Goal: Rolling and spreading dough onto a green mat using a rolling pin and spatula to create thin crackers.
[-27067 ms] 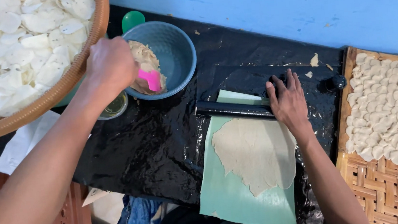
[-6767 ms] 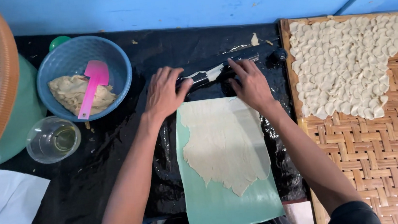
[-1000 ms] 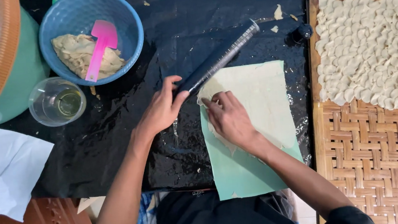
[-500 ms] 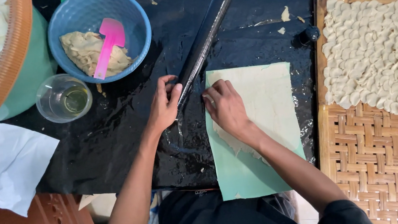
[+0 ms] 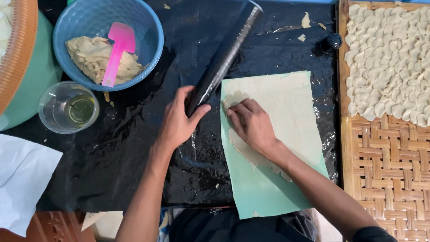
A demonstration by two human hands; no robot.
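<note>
A single head-worn camera looks almost straight down at the table (image 5: 125,160) from close range. The wearer's forearms enter from the bottom edge.

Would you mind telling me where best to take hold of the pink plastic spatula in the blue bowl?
Probably grip the pink plastic spatula by its broad upper end, coming from above: that end lies clear on the dough in the blue bowl, while its narrow lower end is near the rim.

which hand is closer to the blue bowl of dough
Left. The left hand grips the black rolling pin below the blue bowl; the right hand is farther right.
</note>
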